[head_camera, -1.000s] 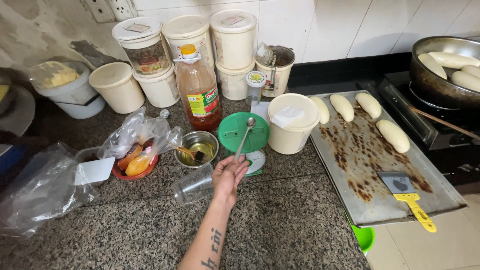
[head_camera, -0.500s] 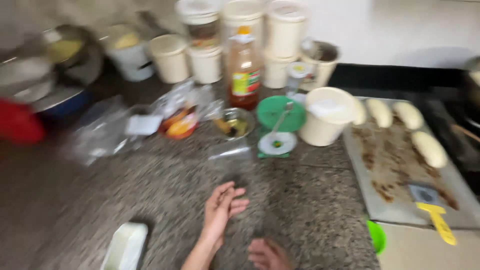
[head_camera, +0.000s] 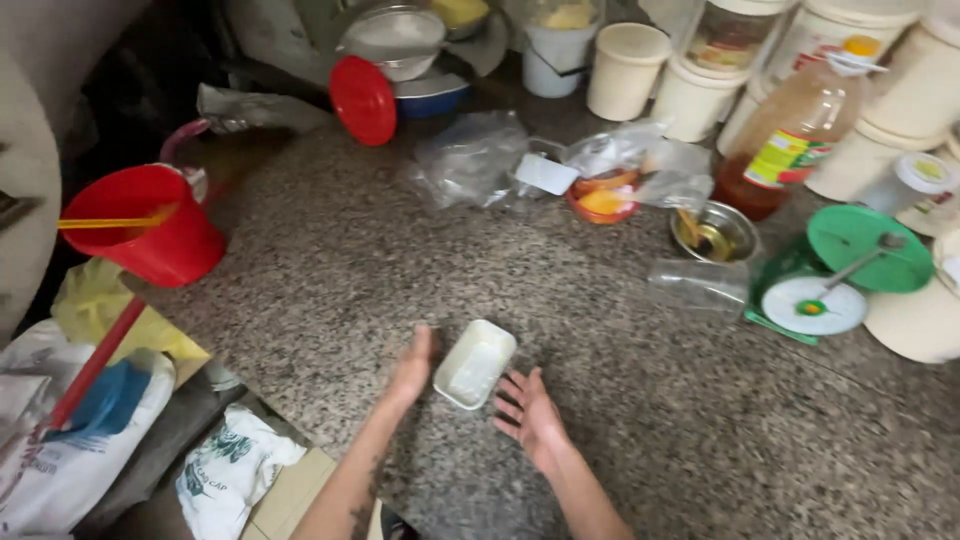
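Flanking a small white tray at lower centre, the left hand and right hand lie open, gripping nothing. The tray sits near the counter edge; a careless nudge might tip it off.

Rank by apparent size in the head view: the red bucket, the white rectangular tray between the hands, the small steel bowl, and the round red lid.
1. red bucket, plainly largest.
2. white rectangular tray and round red lid: they look about alike, and the tray lies nearer the camera, so no ranking between them.
3. small steel bowl, slightly smaller.
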